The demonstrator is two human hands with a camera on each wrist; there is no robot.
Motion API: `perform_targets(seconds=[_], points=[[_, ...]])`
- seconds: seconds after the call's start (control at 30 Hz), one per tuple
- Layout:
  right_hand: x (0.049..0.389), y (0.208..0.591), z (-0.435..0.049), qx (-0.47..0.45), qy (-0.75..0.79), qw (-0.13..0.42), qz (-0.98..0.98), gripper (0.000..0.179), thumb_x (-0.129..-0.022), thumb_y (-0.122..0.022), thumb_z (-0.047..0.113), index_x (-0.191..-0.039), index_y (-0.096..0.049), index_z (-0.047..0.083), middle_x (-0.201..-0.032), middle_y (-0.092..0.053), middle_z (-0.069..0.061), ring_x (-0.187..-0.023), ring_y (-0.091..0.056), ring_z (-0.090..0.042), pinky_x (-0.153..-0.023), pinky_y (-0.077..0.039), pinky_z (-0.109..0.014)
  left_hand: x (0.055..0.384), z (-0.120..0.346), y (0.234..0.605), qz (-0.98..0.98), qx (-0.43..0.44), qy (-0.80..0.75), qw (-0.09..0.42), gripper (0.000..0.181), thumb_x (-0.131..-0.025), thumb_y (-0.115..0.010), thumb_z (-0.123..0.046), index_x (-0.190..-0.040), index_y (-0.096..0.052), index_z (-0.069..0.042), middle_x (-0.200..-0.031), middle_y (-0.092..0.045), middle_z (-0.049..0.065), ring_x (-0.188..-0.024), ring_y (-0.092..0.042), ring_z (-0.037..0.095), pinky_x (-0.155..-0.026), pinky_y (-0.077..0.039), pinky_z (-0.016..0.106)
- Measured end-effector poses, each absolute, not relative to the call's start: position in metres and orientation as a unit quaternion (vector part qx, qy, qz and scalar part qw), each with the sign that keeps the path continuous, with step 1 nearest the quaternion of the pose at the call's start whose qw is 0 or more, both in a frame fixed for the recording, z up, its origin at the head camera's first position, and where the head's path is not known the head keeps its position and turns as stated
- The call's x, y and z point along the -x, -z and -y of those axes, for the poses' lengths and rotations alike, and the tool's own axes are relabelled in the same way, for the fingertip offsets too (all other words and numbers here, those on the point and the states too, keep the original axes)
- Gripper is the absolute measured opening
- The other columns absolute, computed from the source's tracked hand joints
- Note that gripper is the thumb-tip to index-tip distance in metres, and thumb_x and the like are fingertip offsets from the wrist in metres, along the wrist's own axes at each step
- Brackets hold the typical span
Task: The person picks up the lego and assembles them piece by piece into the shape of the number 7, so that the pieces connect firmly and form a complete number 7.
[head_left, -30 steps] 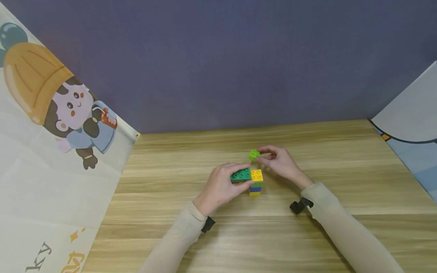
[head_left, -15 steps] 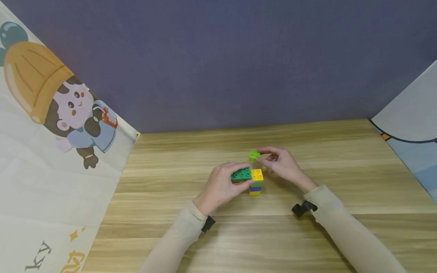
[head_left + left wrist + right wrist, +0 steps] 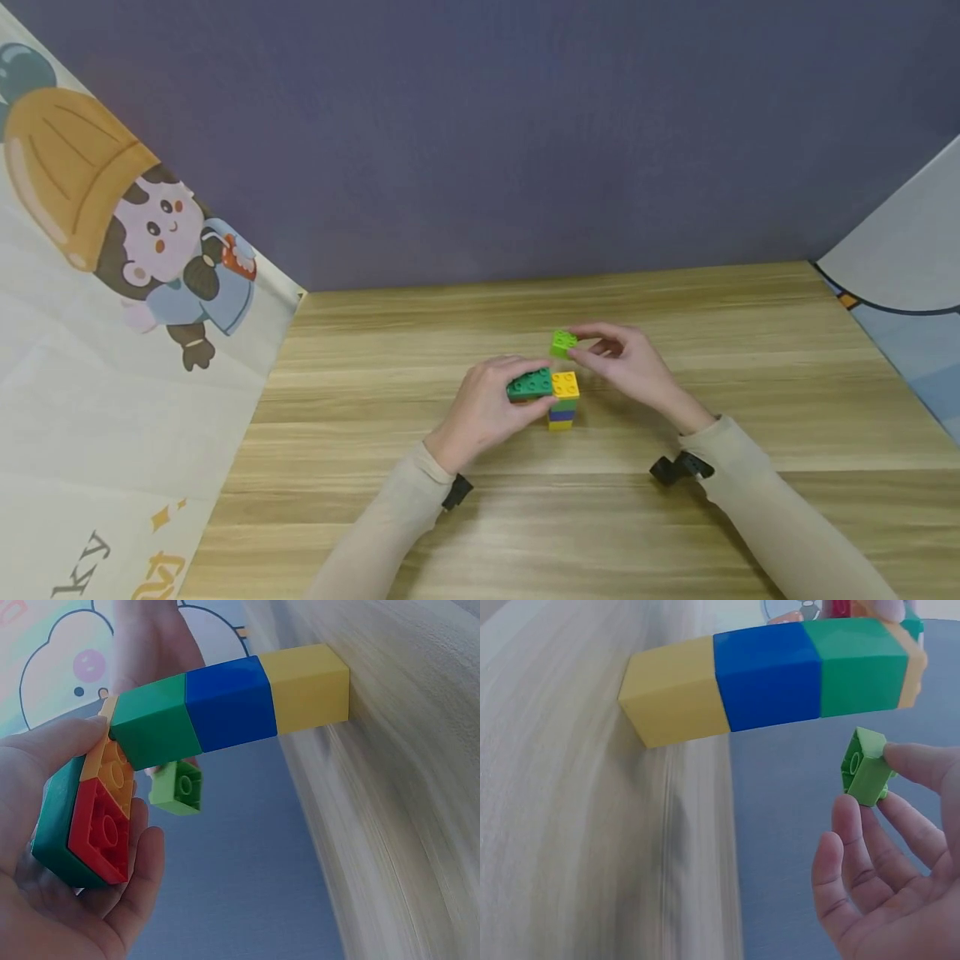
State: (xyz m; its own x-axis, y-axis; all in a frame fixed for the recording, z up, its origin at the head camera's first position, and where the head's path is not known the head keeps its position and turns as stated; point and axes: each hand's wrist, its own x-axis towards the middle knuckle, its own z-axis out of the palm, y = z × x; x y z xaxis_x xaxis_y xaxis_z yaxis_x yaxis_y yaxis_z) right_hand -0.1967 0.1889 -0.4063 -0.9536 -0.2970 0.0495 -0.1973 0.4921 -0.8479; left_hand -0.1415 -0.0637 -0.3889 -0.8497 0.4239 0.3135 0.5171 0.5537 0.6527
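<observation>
A small tower of toy building bricks stands upright on the wooden table, with a yellow brick [image 3: 309, 691] at the bottom, then a blue brick [image 3: 231, 705] and a green brick [image 3: 154, 726]. On top lies a thin yellow-orange brick [image 3: 565, 383]. A dark green brick [image 3: 529, 383] and a red brick [image 3: 96, 832] jut out to the left at that level. My left hand [image 3: 483, 410] grips this overhang between thumb and fingers. Just behind the tower, my right hand [image 3: 628, 362] pinches a lime green brick [image 3: 869, 771], raised off the table and apart from the tower.
Wooden table [image 3: 360, 367] surrounds the tower. A dark blue-grey panel [image 3: 525, 150] rises at the table's back edge. Cloths printed with cartoon figures border the left and right sides. Each wrist carries a black camera mount [image 3: 678, 468].
My right hand has shifted slightly to the right with the lime green brick, its forearm drawing back a little. The left hand and the tower stay put.
</observation>
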Motion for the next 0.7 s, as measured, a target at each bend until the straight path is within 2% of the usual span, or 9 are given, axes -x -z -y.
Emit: perform_targets(seconds=[0.17, 0.4, 0.7], points=[[0.192, 0.4, -0.189, 0.147, 0.492, 0.046, -0.857, 0.041, -0.1, -0.077, 0.032, -0.137, -0.072, 0.015, -0.13, -0.075, -0.011, -0.096, -0.072, -0.017, -0.081, -0.06, -0.031, 0.141, 0.064, 0.389, 0.881, 0.267, 0.385, 0.061, 0.045, -0.092, -0.086, -0.029, -0.133, -0.076, -0.014, -0.123, -0.079, 0.004, -0.106, -0.075, 0.018, -0.084, -0.06, 0.028], [0.184, 0.392, -0.192, 0.149, 0.502, 0.043, -0.851, 0.039, -0.1, -0.077, 0.029, -0.137, -0.072, 0.015, -0.126, -0.075, -0.012, -0.094, -0.072, -0.011, -0.079, -0.06, -0.027, 0.142, 0.064, 0.389, 0.885, 0.269, 0.375, 0.066, 0.046, -0.092, -0.086, -0.032, -0.133, -0.075, -0.015, -0.125, -0.079, 0.003, -0.111, -0.075, 0.019, -0.091, -0.062, 0.034], [0.169, 0.389, -0.193, 0.21, 0.515, -0.002, -0.831, 0.033, -0.098, -0.076, 0.01, -0.131, -0.074, 0.008, -0.121, -0.077, -0.012, -0.091, -0.071, -0.007, -0.075, -0.062, -0.027, 0.142, 0.064, 0.389, 0.887, 0.26, 0.376, 0.06, 0.047, -0.091, -0.087, -0.031, -0.133, -0.076, -0.014, -0.126, -0.079, 0.004, -0.112, -0.075, 0.02, -0.092, -0.062, 0.036]])
